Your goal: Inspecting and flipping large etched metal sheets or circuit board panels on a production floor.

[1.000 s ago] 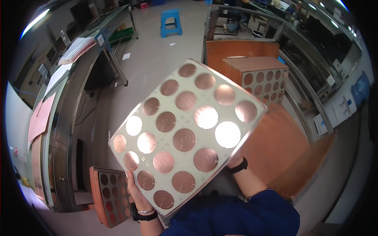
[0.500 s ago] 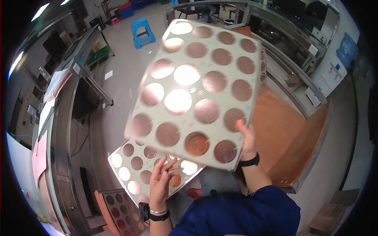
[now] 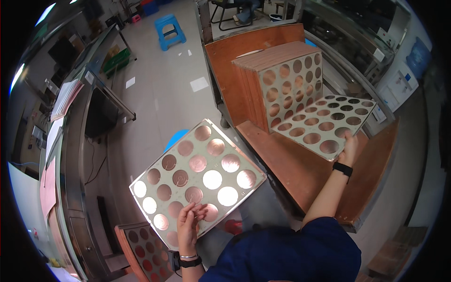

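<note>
My right hand [image 3: 346, 149] grips the near corner of a pale green-grey panel [image 3: 315, 114] with rows of round copper discs, thumb on the upper face. This panel leans low and tilted against a stack of like panels [image 3: 251, 89] that stand on edge. Another such panel [image 3: 210, 164] lies in front of me on a blue stool [image 3: 174, 139], its discs bright with reflected light. Over its near edge hovers my left hand [image 3: 189, 225], fingers loosely bent and apart, holding nothing; whether it touches the panel I cannot tell.
The stack stands on a brown wooden cart [image 3: 282, 155] with an upright back board. More disc panels [image 3: 141, 249] lean at lower left. A metal workbench [image 3: 70, 188] with papers runs along the left. Farther off are another blue stool [image 3: 170, 33] and a water dispenser [image 3: 399, 84].
My right hand has carried its panel from in front of me rightward and down to the stack, tilting it flatter. The lying panel and the stack have come into fuller view. My left hand has barely moved.
</note>
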The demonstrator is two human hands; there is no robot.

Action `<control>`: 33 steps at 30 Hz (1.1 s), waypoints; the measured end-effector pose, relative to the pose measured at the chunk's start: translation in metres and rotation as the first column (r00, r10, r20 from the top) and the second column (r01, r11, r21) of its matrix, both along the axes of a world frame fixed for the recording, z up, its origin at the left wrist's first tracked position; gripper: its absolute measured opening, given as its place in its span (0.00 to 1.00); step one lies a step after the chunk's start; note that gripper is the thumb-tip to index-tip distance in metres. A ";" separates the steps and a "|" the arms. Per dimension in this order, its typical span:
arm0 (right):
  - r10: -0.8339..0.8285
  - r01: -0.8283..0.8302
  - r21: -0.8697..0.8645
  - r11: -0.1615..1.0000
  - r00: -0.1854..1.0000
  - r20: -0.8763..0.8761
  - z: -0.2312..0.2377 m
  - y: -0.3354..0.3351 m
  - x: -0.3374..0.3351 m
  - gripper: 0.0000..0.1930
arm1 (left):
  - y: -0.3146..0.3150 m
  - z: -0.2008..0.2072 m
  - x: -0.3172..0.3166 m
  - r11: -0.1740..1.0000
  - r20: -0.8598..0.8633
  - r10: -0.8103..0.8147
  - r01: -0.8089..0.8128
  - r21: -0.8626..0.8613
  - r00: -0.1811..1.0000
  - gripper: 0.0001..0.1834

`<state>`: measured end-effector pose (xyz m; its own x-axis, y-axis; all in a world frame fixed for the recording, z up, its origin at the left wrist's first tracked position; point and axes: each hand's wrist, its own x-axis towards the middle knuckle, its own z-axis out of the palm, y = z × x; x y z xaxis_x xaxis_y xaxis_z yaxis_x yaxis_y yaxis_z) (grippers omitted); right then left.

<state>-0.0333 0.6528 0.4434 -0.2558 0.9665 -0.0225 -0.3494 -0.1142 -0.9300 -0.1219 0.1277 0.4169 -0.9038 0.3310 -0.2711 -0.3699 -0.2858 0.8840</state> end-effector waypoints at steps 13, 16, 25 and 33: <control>0.398 -0.401 -0.005 0.916 0.909 0.124 0.022 -0.008 -0.097 0.39 | -0.014 -0.022 0.001 0.994 0.071 0.103 -0.106 0.036 0.992 0.15; 0.354 -0.429 0.184 0.884 0.873 0.336 0.008 -0.026 -0.153 0.42 | -0.016 -0.021 0.001 0.992 0.081 0.118 -0.121 0.041 0.990 0.15; -0.096 -0.616 0.427 0.663 0.495 0.863 -0.126 -0.068 -0.252 0.49 | -0.027 -0.009 0.015 0.962 0.109 0.272 -0.269 -0.045 0.956 0.15; -0.041 -0.633 0.306 0.711 0.397 0.917 -0.100 -0.068 -0.240 0.43 | -0.065 -0.014 0.023 0.914 0.084 0.406 -0.406 -0.009 0.910 0.14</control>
<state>-0.2735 0.5846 0.3431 -0.6987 0.7133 0.0552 0.5515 0.5861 -0.5935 -0.0986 0.0622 0.4027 -0.9352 -0.0572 -0.3494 -0.2919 -0.4339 0.8524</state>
